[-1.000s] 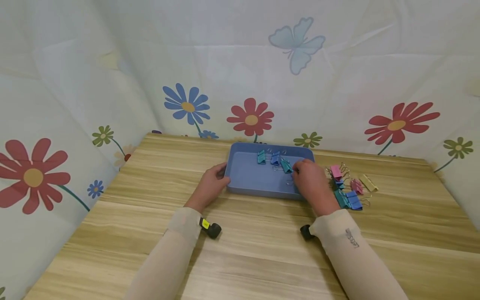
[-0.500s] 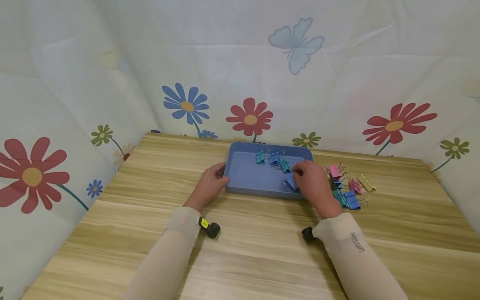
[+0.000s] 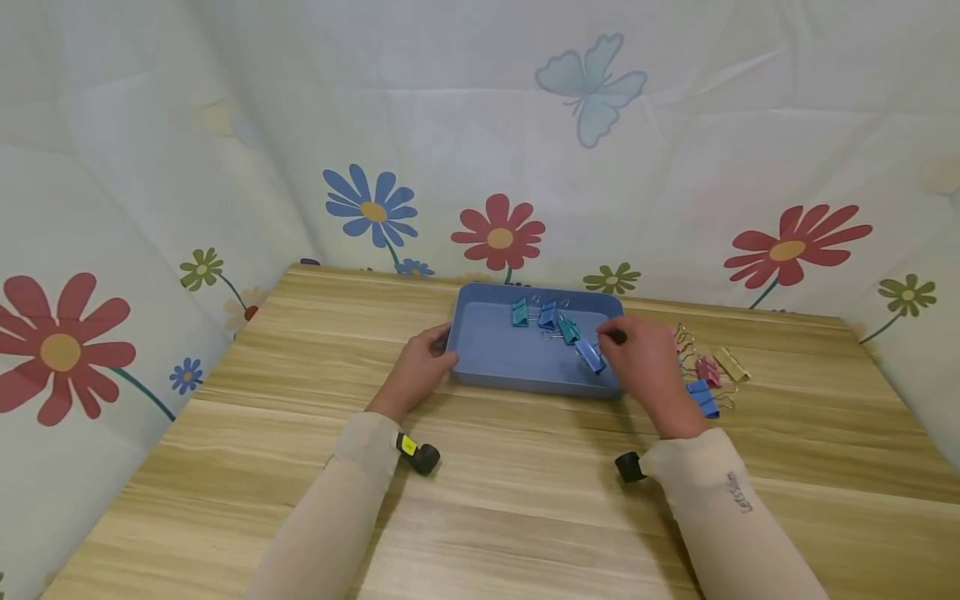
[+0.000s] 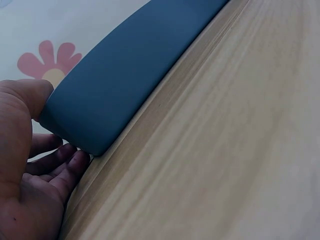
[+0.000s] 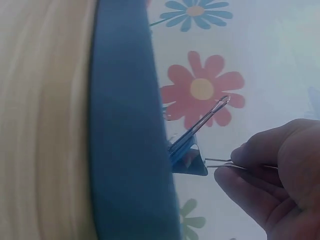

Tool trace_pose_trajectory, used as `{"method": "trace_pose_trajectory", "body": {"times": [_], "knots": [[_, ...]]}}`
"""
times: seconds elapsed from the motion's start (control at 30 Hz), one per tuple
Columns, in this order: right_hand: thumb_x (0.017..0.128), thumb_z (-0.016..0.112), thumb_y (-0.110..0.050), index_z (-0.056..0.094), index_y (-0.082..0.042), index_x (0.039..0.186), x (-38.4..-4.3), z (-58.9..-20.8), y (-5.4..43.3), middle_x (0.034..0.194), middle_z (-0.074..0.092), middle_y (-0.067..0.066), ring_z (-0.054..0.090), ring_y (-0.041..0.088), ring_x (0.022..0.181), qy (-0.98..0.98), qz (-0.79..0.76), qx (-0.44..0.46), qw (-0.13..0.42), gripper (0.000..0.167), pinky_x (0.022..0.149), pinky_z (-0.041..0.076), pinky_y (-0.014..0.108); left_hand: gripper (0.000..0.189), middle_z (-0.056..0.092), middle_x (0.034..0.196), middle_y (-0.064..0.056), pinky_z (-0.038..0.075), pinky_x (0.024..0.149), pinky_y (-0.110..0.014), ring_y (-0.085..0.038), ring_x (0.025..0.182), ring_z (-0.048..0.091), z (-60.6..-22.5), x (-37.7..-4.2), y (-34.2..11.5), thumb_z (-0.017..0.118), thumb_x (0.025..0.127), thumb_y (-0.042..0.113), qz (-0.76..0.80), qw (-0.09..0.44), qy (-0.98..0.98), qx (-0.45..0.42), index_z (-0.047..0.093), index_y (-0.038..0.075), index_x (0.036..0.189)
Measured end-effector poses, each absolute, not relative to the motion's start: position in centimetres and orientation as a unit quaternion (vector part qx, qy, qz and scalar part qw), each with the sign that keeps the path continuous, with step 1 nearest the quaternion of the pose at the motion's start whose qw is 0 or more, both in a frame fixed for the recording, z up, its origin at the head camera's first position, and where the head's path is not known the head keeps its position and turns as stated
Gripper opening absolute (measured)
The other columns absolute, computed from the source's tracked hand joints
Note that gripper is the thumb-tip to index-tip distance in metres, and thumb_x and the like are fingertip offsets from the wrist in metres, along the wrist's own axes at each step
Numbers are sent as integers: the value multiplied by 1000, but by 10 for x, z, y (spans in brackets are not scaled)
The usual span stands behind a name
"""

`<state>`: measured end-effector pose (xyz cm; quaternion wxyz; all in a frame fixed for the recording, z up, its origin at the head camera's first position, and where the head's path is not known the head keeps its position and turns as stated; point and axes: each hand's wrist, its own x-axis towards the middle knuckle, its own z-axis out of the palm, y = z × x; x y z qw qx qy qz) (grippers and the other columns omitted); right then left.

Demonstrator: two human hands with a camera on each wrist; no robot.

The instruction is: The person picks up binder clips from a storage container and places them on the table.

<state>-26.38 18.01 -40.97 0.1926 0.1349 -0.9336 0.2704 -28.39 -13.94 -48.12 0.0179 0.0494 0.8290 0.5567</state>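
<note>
In the right-wrist view we see plainly, as the head view barely shows, the right hand [image 3: 645, 362] pinching a blue clip's [image 3: 590, 356] wire handle [image 5: 216, 160] over the blue tray [image 3: 495, 350], whose left end our left hand [image 3: 414, 367] grips.

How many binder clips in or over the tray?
4: a teal clip near the far wall, a blue clip right of it, another teal clip nearer, and the held blue clip, pinched by the right hand. The hand may hide more.
</note>
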Motion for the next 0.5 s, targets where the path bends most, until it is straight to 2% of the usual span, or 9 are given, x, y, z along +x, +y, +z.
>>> {"method": "trace_pose_trajectory", "body": {"times": [0.23, 0.5], "knots": [[90, 63, -10, 75, -1, 96, -257, -394, 185, 93, 72, 18, 66, 26, 76, -924, 291, 122, 218, 16, 64, 52, 37, 63, 52, 142, -11, 47, 103, -41, -23, 126, 54, -482, -285, -140, 55, 87, 16, 563, 18, 825, 54, 40, 10, 148], [91, 63, -11, 74, 0, 98, -247, -377, 197, 94, 70, 19, 66, 32, 82, -916, 290, 97, 259, 17, 70, 51, 43, 63, 51, 143, -13, 46, 104, -41, -24, 127, 54, -482, -286, -140, 55, 88, 15, 561, 10, 825, 63, 40, 8, 148]]}}
